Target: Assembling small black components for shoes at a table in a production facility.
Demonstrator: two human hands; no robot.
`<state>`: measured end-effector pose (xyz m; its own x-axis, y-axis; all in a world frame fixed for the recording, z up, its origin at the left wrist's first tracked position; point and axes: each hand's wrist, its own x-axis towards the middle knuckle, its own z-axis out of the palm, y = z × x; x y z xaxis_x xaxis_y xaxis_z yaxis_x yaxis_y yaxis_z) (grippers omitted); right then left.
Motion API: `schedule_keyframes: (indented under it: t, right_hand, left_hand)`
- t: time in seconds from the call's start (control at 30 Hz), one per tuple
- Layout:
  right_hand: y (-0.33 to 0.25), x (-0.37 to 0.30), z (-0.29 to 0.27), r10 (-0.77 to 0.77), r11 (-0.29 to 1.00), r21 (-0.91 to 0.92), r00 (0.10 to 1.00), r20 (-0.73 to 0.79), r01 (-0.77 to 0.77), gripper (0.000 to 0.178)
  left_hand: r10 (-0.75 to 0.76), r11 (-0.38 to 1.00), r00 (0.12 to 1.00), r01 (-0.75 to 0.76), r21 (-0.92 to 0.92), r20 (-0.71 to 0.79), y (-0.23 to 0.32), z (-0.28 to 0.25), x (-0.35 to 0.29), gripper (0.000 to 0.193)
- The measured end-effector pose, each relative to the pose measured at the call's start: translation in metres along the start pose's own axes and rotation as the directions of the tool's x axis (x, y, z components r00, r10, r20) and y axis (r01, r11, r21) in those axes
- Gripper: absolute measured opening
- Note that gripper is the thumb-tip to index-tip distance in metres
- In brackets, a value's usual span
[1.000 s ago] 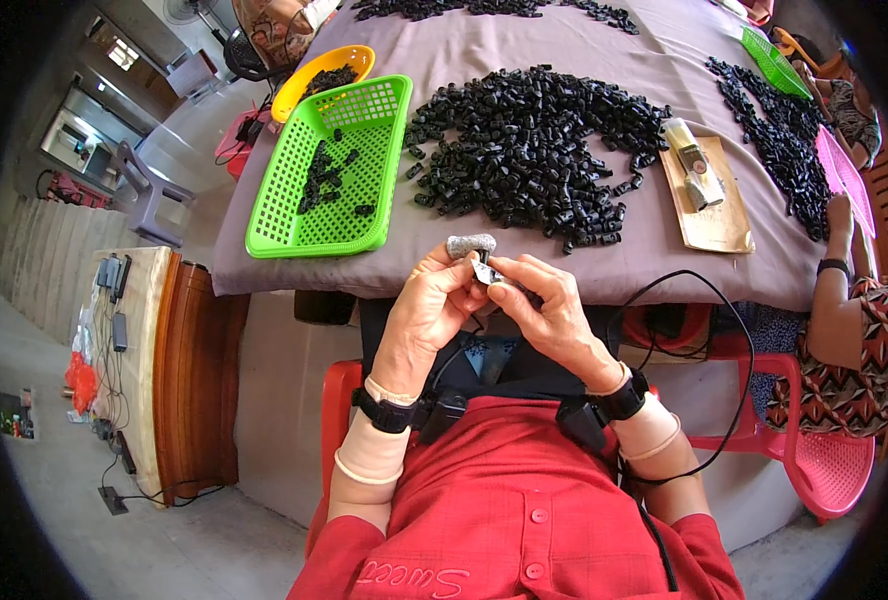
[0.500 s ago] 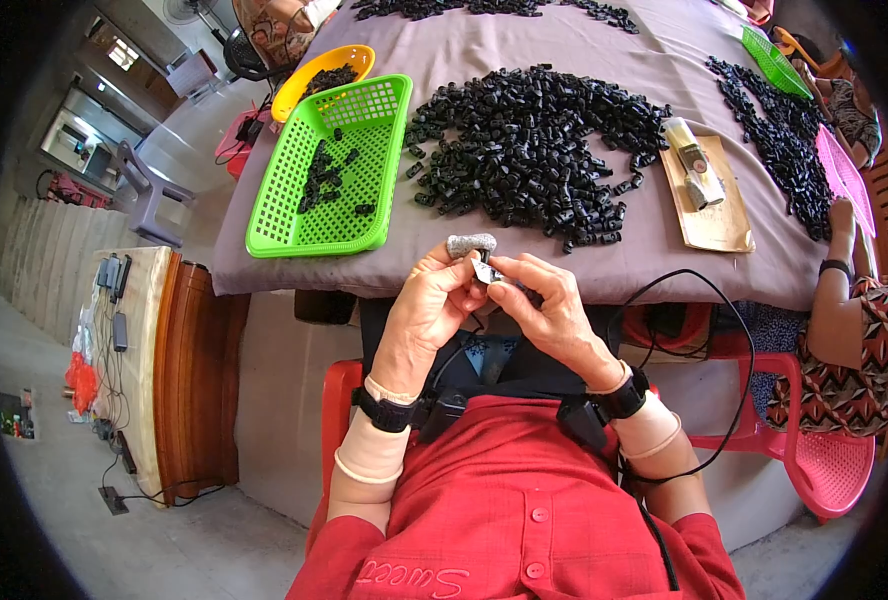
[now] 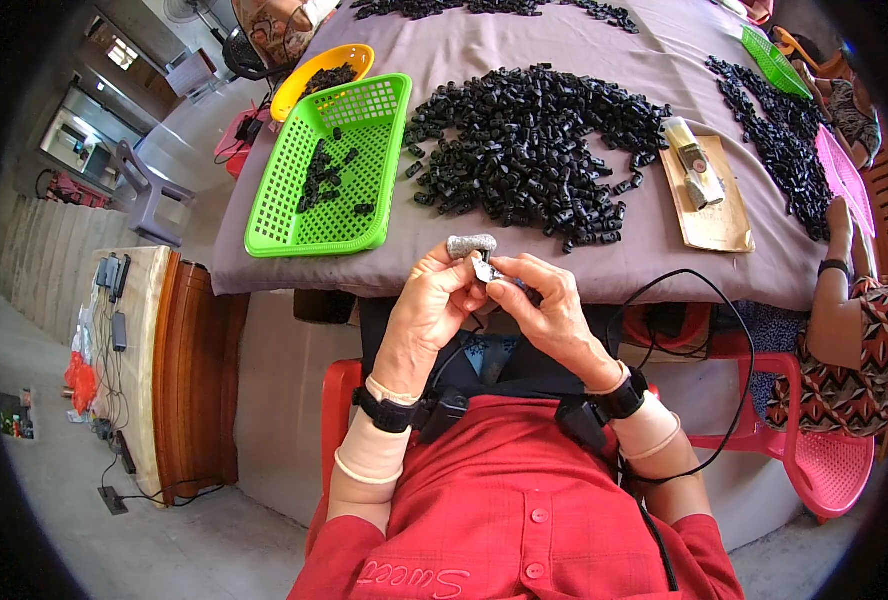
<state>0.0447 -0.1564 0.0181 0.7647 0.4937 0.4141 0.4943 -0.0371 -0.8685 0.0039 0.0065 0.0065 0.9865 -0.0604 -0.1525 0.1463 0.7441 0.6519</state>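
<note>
My left hand [image 3: 419,315] and my right hand [image 3: 554,315] meet just off the table's near edge, fingers closed. Between their fingertips is a small flat shiny piece [image 3: 483,270], silvery white, pinched by the left thumb and fingers. A grey fabric sleeve [image 3: 471,243] wraps one left fingertip. Under the right fingers a bit of a small black part [image 3: 533,297] shows, mostly hidden by the hand. Beyond my hands lies a big heap of small black cylindrical parts [image 3: 524,150]. To its left, a green basket [image 3: 389,165] contains several such parts.
A yellow bowl [image 3: 366,62] with dark bits stands behind the basket. On the right, a glue-like bottle [image 3: 692,160] lies on a brown pad [image 3: 729,220]. Another person's arm [image 3: 836,310] reaches in by a pink basket [image 3: 846,180]. A black cable [image 3: 749,350] loops beside my right arm.
The shiny piece has tilted very slightly between my fingertips. Otherwise my hands stay in place, and the heap and basket look the same.
</note>
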Motion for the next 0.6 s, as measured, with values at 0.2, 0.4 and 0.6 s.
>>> schedule_keyframes:
  t: [0.2, 0.4, 0.6]
  right_hand:
    - [0.0028, -0.0007, 0.0026, 0.008, 1.000, -0.021, 1.000, -0.009, -0.008, 0.022]
    - [0.0049, 0.0001, 0.0022, 0.050, 0.999, -0.020, 0.998, -0.038, -0.051, 0.022]
    - [0.0043, -0.0016, 0.0027, 0.127, 0.991, 0.038, 0.992, -0.014, -0.126, 0.024]
  left_hand:
    - [-0.010, 1.000, 1.000, 0.010, -0.009, 0.014, 0.0019, 0.0029, -0.0007, 0.018]
    - [-0.025, 0.999, 0.998, 0.024, -0.023, -0.054, -0.0049, 0.0028, 0.0025, 0.019]
    - [-0.064, 0.994, 0.996, 0.068, -0.082, 0.056, -0.0042, -0.0054, 0.0047, 0.019]
